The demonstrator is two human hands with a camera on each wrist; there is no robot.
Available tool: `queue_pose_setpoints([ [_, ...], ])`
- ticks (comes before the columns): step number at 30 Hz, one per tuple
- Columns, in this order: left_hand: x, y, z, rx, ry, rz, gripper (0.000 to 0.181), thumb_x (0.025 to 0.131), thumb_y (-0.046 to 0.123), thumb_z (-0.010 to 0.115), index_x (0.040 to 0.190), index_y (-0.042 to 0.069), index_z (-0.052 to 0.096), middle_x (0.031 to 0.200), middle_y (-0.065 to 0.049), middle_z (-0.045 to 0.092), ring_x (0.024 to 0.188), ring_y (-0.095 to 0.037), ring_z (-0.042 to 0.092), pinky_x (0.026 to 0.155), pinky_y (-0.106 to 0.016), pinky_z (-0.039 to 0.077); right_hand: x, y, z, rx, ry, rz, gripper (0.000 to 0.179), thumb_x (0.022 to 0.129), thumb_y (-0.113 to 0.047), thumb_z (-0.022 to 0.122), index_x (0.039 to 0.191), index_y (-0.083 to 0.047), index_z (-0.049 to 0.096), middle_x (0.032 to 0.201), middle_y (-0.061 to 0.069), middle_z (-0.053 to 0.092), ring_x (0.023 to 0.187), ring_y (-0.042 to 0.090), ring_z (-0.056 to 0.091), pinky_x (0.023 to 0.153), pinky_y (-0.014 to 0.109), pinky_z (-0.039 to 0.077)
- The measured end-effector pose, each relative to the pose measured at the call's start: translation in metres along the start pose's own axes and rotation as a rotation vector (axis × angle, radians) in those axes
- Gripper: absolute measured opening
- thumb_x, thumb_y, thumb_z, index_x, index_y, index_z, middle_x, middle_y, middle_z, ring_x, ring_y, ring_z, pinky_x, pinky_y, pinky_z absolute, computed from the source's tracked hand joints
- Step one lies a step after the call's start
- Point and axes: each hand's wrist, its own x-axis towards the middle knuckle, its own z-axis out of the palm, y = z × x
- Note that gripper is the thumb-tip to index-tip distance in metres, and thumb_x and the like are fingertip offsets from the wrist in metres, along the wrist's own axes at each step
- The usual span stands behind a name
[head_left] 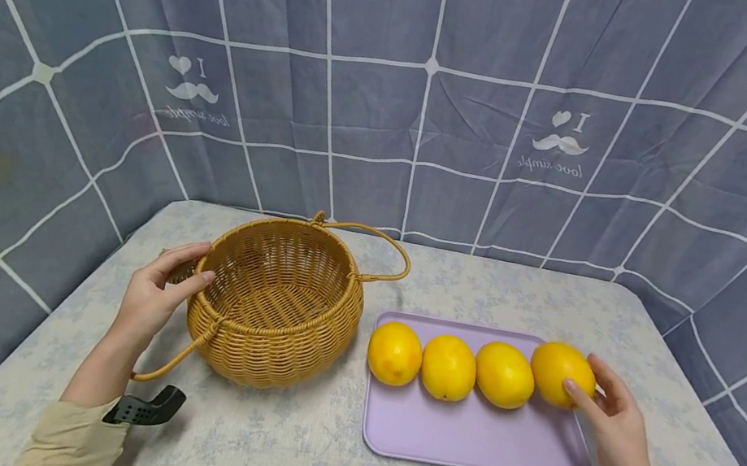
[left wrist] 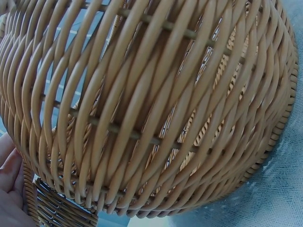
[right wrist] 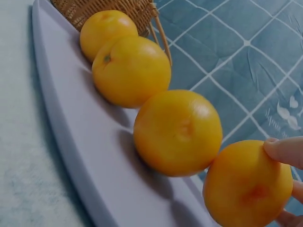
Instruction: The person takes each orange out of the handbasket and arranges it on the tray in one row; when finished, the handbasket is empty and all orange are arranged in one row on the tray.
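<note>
On the left, a brown wicker basket (head_left: 264, 355) with two looped handles stands on the table, its open top facing up. My left hand (head_left: 158, 288) grips its left rim, thumb on the inner side and fingers outside. The basket's woven wall (left wrist: 142, 109) fills the left wrist view. On a lilac tray (head_left: 476, 440) several yellow-orange oranges sit in a row. My right hand (head_left: 617, 418) holds the rightmost orange (head_left: 559, 373) between thumb and fingers; in the right wrist view this orange (right wrist: 248, 189) touches its neighbour (right wrist: 177, 132). Some right fingers are hidden behind the fruit.
A pale, blue-mottled cloth (head_left: 262, 453) covers the table. Behind and at both sides hangs a grey-blue curtain (head_left: 379, 110) with white grid lines. One basket handle (head_left: 395, 257) reaches out towards the tray's back left corner.
</note>
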Motion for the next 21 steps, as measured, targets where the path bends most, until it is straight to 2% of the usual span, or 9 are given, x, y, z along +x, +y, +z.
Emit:
queue_pose_setpoints([
  [2,0.001,-0.008,-0.002,0.002,-0.007,0.003,0.046,0.091,0.017,0.064,0.134,0.005,0.052,0.130,0.004,0.048,0.107,-0.007,0.045,0.082,-0.014,0.038,-0.001,0.003,0.001,-0.046,0.000,0.011,0.068,0.092,-0.021,0.062,0.146,0.000,0.028,0.135,-0.003,0.040,0.094,-0.015,0.049,0.077,0.004,0.040],
  [4,0.006,-0.026,-0.004,-0.031,-0.010,0.023,0.046,0.090,0.015,0.064,0.134,0.008,0.053,0.132,0.001,0.048,0.108,-0.008,0.046,0.081,-0.013,0.039,-0.001,0.006,0.001,-0.107,0.004,0.018,0.067,0.093,-0.025,0.061,0.146,-0.001,0.028,0.139,0.005,0.037,0.093,-0.016,0.048,0.077,0.003,0.039],
  [6,0.011,-0.049,-0.007,-0.045,-0.013,0.045,0.045,0.090,0.016,0.066,0.133,0.012,0.055,0.134,0.000,0.048,0.108,-0.007,0.046,0.081,-0.013,0.040,-0.001,0.009,0.003,-0.122,0.009,0.029,0.067,0.093,-0.027,0.061,0.146,0.000,0.029,0.142,0.012,0.033,0.092,-0.016,0.048,0.077,0.003,0.039],
  [9,0.015,-0.063,-0.009,-0.081,-0.009,0.053,0.045,0.089,0.013,0.066,0.132,0.013,0.056,0.134,-0.001,0.049,0.108,-0.007,0.047,0.079,-0.013,0.040,-0.001,0.011,0.005,-0.155,0.014,0.037,0.068,0.093,-0.030,0.060,0.146,-0.001,0.030,0.143,0.017,0.031,0.091,-0.016,0.047,0.076,0.003,0.038],
  [11,0.012,-0.051,-0.007,-0.057,-0.008,0.034,0.045,0.089,0.017,0.066,0.133,0.013,0.055,0.134,0.000,0.048,0.108,-0.008,0.047,0.080,-0.013,0.040,-0.001,0.011,0.006,-0.174,0.006,0.037,0.068,0.093,-0.031,0.060,0.146,-0.001,0.030,0.143,0.018,0.031,0.091,-0.017,0.045,0.076,0.003,0.037],
  [13,0.006,-0.031,-0.005,-0.053,-0.005,0.015,0.046,0.090,0.016,0.065,0.133,0.009,0.054,0.132,0.001,0.049,0.107,-0.009,0.047,0.080,-0.014,0.040,-0.002,0.012,0.006,-0.182,-0.005,0.034,0.067,0.093,-0.031,0.060,0.146,-0.002,0.030,0.143,0.019,0.031,0.092,-0.017,0.044,0.077,0.003,0.037],
  [17,0.000,-0.002,-0.001,-0.011,-0.007,0.006,0.045,0.091,0.014,0.063,0.134,0.005,0.052,0.127,0.008,0.049,0.102,-0.006,0.046,0.078,-0.014,0.038,-0.003,0.013,0.007,-0.200,-0.031,0.032,0.068,0.094,-0.031,0.059,0.146,-0.002,0.028,0.144,0.022,0.030,0.095,-0.017,0.041,0.077,0.002,0.036],
  [19,-0.001,0.003,-0.001,0.000,-0.008,-0.001,0.045,0.091,0.013,0.063,0.134,0.003,0.051,0.126,0.009,0.049,0.101,-0.005,0.046,0.078,-0.014,0.037,-0.003,0.013,0.006,-0.221,-0.048,0.037,0.069,0.094,-0.033,0.058,0.147,-0.002,0.026,0.145,0.023,0.029,0.102,-0.008,0.044,0.077,0.002,0.035],
  [21,-0.001,0.006,-0.001,0.007,-0.007,-0.015,0.046,0.091,0.014,0.063,0.134,0.002,0.051,0.127,0.008,0.048,0.102,-0.005,0.046,0.079,-0.014,0.037,-0.003,0.012,0.005,-0.247,-0.073,0.037,0.070,0.094,-0.033,0.057,0.148,-0.003,0.023,0.146,0.023,0.026,0.114,0.008,0.046,0.078,0.002,0.034],
])
